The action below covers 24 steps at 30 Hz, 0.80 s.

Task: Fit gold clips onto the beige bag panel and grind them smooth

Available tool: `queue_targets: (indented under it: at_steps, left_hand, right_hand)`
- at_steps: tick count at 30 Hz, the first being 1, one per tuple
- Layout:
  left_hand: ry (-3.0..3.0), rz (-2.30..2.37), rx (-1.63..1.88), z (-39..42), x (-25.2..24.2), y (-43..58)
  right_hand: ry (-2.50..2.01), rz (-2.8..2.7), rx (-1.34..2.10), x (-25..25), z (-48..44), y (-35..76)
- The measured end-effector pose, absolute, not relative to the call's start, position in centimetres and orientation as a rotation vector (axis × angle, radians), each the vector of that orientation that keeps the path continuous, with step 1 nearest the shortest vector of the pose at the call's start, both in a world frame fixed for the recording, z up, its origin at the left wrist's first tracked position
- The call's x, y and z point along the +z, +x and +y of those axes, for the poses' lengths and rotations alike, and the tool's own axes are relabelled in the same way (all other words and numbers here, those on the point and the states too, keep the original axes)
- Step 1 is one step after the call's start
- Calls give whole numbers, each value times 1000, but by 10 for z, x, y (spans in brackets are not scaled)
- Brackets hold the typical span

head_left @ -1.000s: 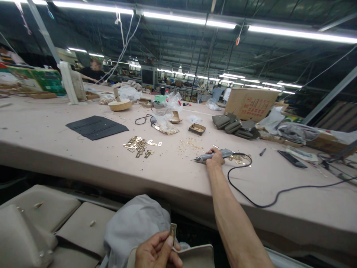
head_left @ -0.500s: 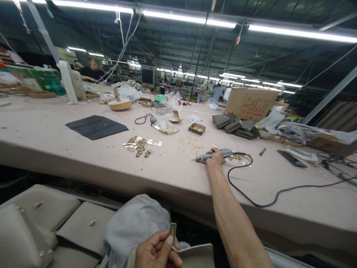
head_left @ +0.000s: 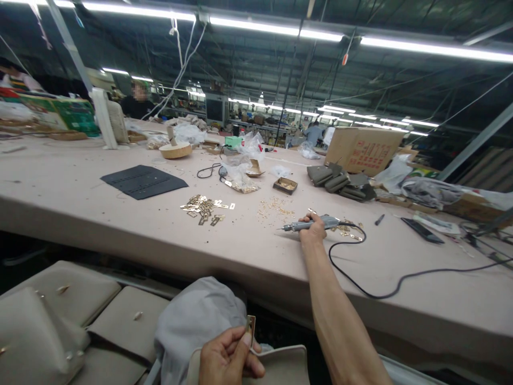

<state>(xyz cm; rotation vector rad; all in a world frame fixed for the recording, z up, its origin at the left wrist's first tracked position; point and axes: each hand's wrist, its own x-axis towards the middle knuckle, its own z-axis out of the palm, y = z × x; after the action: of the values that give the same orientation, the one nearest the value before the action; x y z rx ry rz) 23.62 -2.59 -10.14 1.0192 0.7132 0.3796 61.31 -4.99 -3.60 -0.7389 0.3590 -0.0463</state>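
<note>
At the bottom centre, my left hand [head_left: 229, 355] pinches a small gold metal plate [head_left: 250, 324] with a slot, at the edge of a beige leather flap [head_left: 282, 363]. Over the table, my right hand [head_left: 313, 230] is wrapped round a grey electric screwdriver [head_left: 294, 226], its tip pointing left. A black cord [head_left: 363, 289] runs from the tool to the right. Tiny gold screws [head_left: 276, 207] lie scattered just beyond the tip. Left of them is a pile of gold slotted plates [head_left: 203, 207]. More gold pieces [head_left: 348, 229] lie behind the right hand.
Beige leather bag pieces [head_left: 124, 321] are stacked at the lower left. On the table [head_left: 160, 230] are a black sheet [head_left: 144, 182], a small box of screws [head_left: 285, 185], folded dark pieces [head_left: 339, 181], a carton [head_left: 363, 149] and a phone [head_left: 421, 230]. A person [head_left: 138, 101] is at the far left.
The view has shifted slightly, so most things sit a little further right. My right hand still grips the screwdriver and my left hand still holds the gold plate.
</note>
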Motion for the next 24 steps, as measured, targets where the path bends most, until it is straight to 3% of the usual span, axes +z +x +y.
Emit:
queue_targets:
  at_steps: [13, 24]
  left_hand:
    - [1013, 775, 310, -29, -94, 243]
    - [1045, 752, 335, -30, -96, 239]
  right_hand:
    - [-947, -189, 234, -5, -99, 400]
    - [-1095, -389, 129, -14, -93, 369]
